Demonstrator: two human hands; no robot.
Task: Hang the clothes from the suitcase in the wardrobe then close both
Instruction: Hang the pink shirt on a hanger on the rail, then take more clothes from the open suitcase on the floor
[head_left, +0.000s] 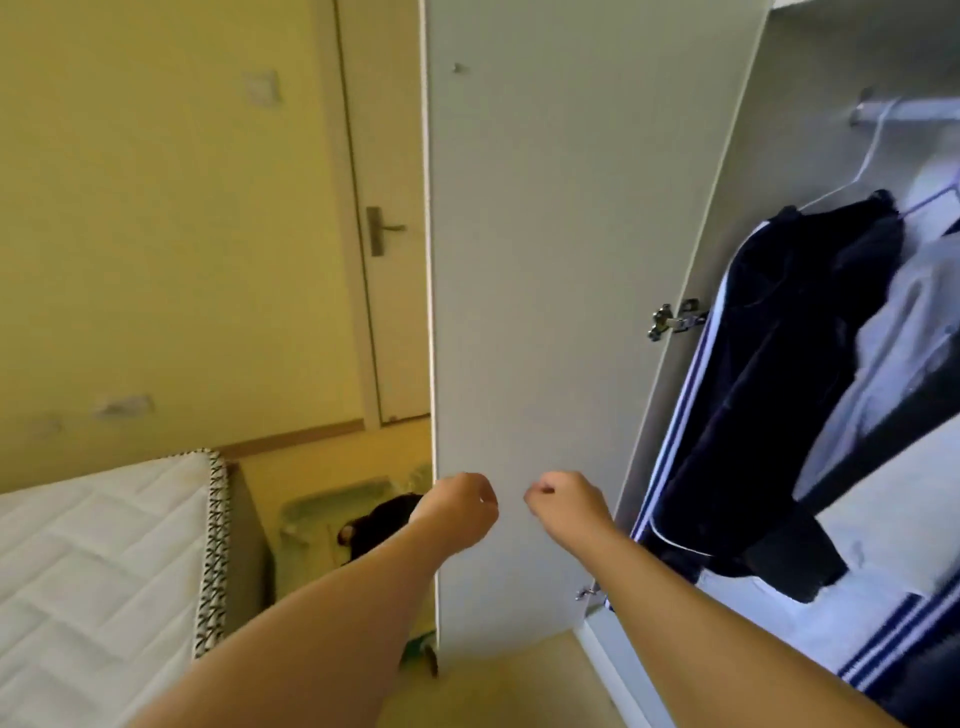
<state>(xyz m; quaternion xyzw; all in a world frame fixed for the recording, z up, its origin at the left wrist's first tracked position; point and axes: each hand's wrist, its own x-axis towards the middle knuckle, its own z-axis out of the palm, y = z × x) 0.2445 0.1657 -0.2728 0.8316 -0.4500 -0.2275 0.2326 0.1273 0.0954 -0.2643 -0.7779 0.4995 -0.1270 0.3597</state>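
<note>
The white wardrobe door (545, 260) stands open in front of me, inner face towards me. My left hand (457, 506) and my right hand (566, 506) are raised side by side before its lower part, both with curled fingers and nothing visible in them. Inside the wardrobe, a dark navy jacket (789, 389) and a pale shirt (909, 322) hang on hangers from the rail (909, 111). On the floor behind the door's edge lies a pale green case-like object (322, 519) with something dark (384, 525) on it, partly hidden by my left arm.
A white quilted mattress (104, 561) fills the lower left. A room door with a metal handle (382, 228) is shut in the yellow wall behind. Striped blue-and-white fabric (883, 639) lies low in the wardrobe. A hinge (675, 319) joins door and cabinet.
</note>
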